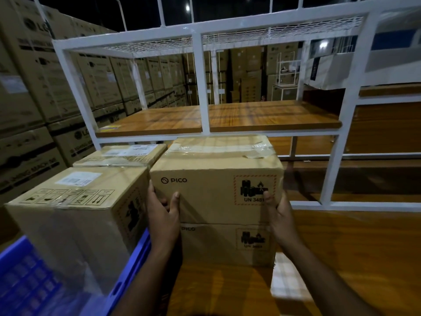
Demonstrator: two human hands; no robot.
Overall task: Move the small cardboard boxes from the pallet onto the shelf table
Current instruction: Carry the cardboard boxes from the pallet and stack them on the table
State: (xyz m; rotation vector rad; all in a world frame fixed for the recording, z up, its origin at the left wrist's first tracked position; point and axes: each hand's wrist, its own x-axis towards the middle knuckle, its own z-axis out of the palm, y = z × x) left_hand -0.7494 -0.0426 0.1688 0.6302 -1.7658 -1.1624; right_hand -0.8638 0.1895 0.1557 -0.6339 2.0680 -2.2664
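Top PICO box sits between both grips, stacked on a second PICO box on the wooden surface. Left grip clasps its left edge, thumb on the front; right grip holds the right edge. Blue pallet left of grips.

Stacks of large brown cartons wall the left side and far end of a dim warehouse. Small ceiling lights glow overhead against a dark ceiling.
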